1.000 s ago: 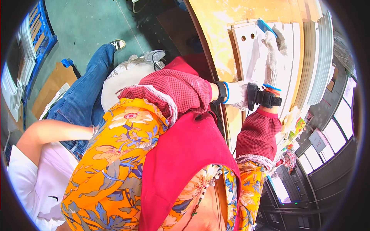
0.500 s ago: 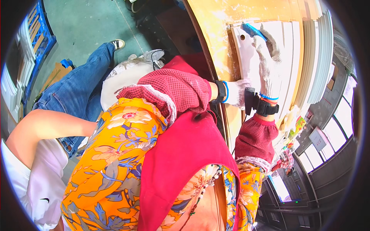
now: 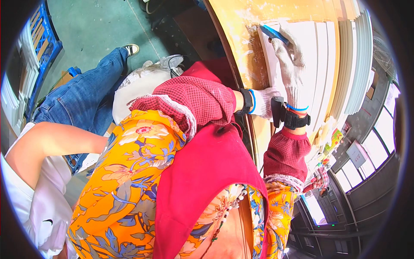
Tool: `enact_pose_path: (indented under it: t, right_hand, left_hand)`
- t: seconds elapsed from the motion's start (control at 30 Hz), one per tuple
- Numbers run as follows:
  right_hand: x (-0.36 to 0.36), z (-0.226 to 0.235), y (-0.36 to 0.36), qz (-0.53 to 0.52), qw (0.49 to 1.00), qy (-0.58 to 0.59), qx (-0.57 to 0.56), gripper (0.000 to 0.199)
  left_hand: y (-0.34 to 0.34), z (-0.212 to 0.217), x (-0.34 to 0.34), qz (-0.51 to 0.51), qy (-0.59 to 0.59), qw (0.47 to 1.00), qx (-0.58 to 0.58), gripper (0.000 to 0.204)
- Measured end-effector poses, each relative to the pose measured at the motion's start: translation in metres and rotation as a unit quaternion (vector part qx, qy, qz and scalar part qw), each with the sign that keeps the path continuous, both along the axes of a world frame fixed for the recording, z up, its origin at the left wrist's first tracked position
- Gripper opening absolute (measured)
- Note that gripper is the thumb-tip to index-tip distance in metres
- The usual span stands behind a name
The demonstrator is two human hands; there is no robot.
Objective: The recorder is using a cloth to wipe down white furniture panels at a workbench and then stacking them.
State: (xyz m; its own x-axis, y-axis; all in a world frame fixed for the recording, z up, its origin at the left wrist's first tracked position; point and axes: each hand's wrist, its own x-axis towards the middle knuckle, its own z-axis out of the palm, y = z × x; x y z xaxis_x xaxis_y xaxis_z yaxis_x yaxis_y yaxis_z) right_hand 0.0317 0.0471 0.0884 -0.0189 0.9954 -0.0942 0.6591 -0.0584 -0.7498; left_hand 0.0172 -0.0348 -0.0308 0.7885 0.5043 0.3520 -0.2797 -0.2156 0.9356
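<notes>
My right hand [image 3: 291, 60], in a white knit glove, is closed around a slim blue tool [image 3: 274, 34]; its exact kind is unclear. The tool lies over the far left corner of a white panel [image 3: 269, 56], which rests on a tan worktable [image 3: 248, 58]. My left hand [image 3: 262, 102], also gloved, is at the panel's near left edge. Its fingers are hidden behind the black device [image 3: 278, 110] strapped at my right wrist, so its grip does not show.
Long white strips [image 3: 360, 64] are stacked along the right of the table. A person in blue jeans [image 3: 82, 90] is close on my left, beside a white bag [image 3: 140, 93]. A blue pallet [image 3: 49, 36] holding more white pieces stands at the far left.
My right hand and the blue tool have shifted a little left, over the panel's corner where a dark round spot showed before. My left hand has hardly moved.
</notes>
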Motion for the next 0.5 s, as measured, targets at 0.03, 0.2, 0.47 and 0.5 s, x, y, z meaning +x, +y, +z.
enact_pose_path:
  t: [0.03,0.2,0.47,0.5]
  right_hand:
    - [0.001,-0.002,-0.001,0.0,1.0,-0.003,-0.002,0.04]
    - [-0.015,0.01,-0.003,-0.005,0.999,0.05,-0.014,0.04]
    - [-0.008,0.011,-0.005,-0.097,0.987,0.105,-0.074,0.044]
    - [-0.002,0.01,-0.005,-0.11,0.987,0.099,-0.059,0.044]
  left_hand:
    - [0.005,0.006,-0.004,-0.001,0.0,1.0,0.0,0.023]
    - [0.002,0.0,-0.006,0.026,0.024,0.998,0.055,0.025]
    - [0.01,0.015,-0.012,0.002,0.036,0.999,0.019,0.022]
    - [0.012,0.02,-0.016,-0.031,0.086,0.995,0.034,0.02]
